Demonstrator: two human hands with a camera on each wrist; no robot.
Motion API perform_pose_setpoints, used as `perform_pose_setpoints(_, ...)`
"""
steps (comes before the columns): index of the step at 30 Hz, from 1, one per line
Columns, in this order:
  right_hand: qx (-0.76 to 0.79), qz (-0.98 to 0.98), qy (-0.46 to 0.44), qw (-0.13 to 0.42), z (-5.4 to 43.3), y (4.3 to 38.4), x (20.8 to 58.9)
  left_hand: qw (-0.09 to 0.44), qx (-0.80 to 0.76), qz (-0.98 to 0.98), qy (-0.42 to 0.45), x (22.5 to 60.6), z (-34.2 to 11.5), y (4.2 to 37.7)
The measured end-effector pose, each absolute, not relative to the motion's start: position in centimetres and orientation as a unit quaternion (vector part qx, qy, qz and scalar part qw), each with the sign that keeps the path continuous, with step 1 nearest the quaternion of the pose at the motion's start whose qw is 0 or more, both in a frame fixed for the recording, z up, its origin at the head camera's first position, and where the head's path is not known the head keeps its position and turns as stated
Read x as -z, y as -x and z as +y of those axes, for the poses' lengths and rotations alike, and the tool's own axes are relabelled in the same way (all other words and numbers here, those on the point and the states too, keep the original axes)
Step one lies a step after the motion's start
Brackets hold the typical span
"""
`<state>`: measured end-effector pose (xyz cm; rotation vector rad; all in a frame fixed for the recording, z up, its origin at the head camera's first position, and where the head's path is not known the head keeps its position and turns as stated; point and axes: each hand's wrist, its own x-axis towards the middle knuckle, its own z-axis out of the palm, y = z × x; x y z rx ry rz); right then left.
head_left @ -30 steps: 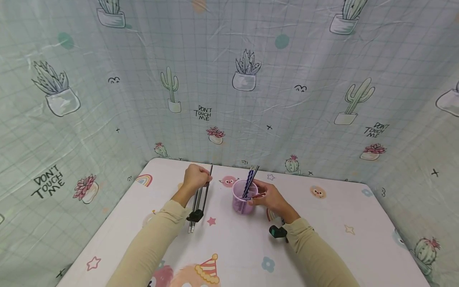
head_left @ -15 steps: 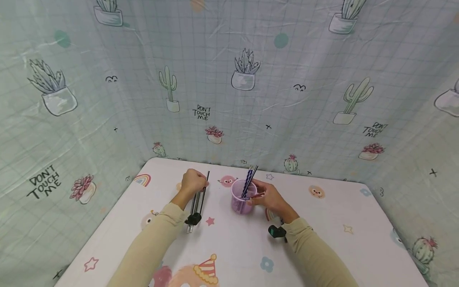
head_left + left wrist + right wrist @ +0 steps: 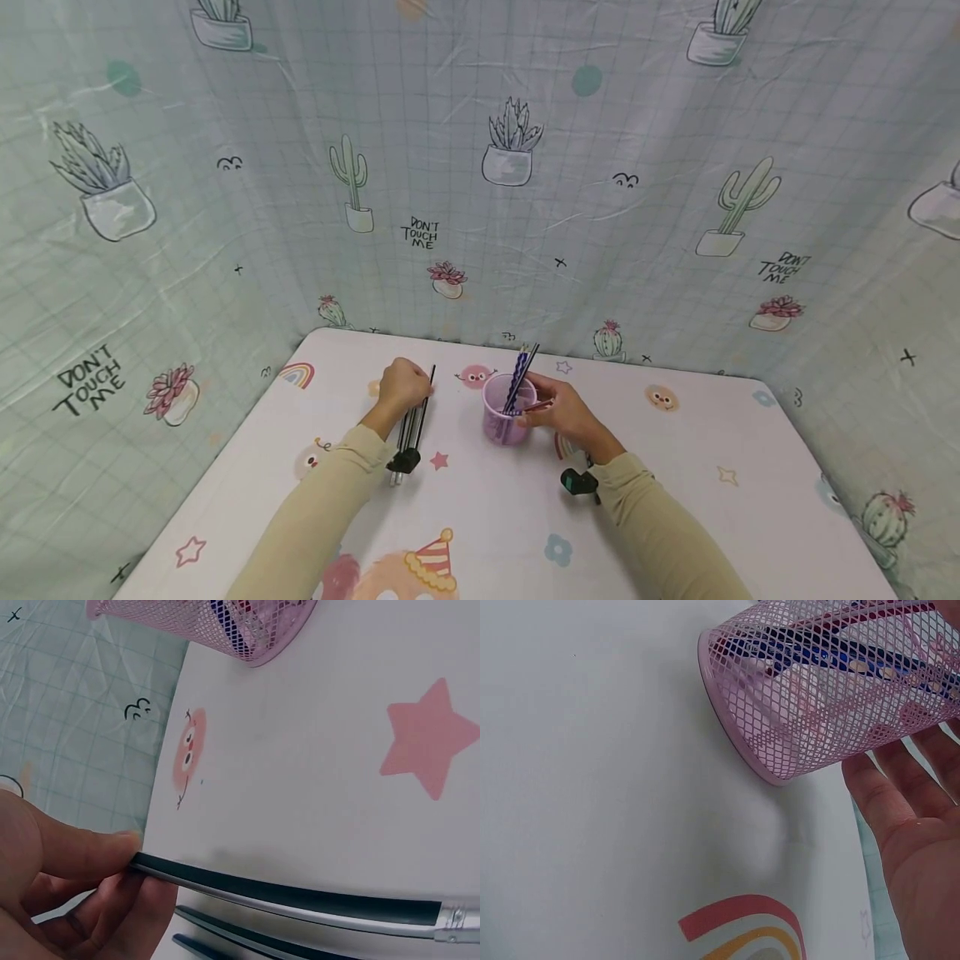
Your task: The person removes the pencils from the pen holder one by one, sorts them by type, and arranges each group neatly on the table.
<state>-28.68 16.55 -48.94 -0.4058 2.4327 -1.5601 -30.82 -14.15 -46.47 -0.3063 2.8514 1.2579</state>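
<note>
Between thumb and fingertips, my left hand pinches the end of a dark striped pencil with a silver ferrule at its other end. Beneath and beside that pencil lie several similar dark pencils in a row, their near ends showing past the wrist. To the right, my right hand grips a pink mesh pencil cup, thumb at the near side and fingers around the far side. Blue patterned pencils lean in the cup, and a red one slants at its rim.
A white printed cover lies over the table. Behind and at both sides hangs a curtain with cactus prints, close to the table's back edge. Dark wrist cameras sit under both forearms.
My left hand has come slightly lower and nearer, bringing the pinched pencil down beside the other pencils. My right hand stays on the cup.
</note>
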Motion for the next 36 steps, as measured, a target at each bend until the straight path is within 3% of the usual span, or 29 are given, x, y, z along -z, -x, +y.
perform_pose_setpoints(36, 0.536, 0.825, 0.137, 0.117, 16.6, 28.4, 48.6, -0.013, -0.244, 0.968, 0.048, 48.0, -13.4, 31.0)
